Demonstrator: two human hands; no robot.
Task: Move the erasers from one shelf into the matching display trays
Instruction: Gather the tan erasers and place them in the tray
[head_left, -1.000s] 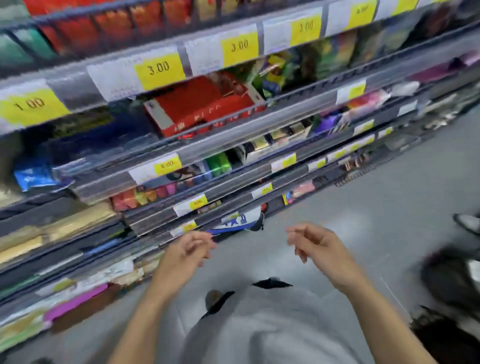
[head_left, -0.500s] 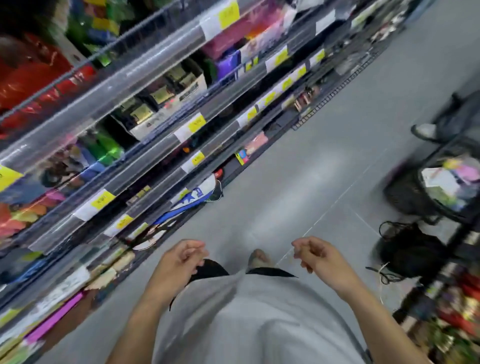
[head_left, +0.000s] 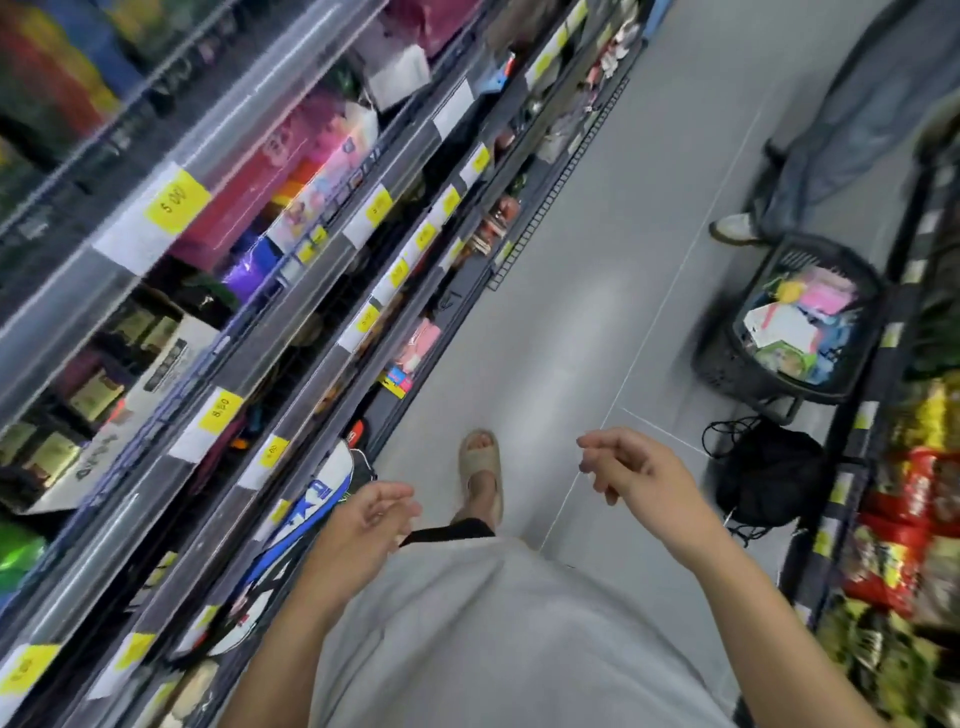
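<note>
Standing in grey-floored aisle (head_left: 597, 260); left hand (head_left: 363, 525), right hand (head_left: 641, 470) loosely curled, grip empty.

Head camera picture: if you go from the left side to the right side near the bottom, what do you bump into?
Shelves with yellow price tags → left hand → sandalled foot → right hand → black bag on the floor → red packets.

- Left hand (head_left: 363, 525) and right hand (head_left: 641, 475), low in the frame, hang loosely curled, holding nothing.
- Shelves (head_left: 291, 322) with yellow price tags (head_left: 221, 411) fill the left.
- Black basket (head_left: 789, 332) stands at right.
</note>
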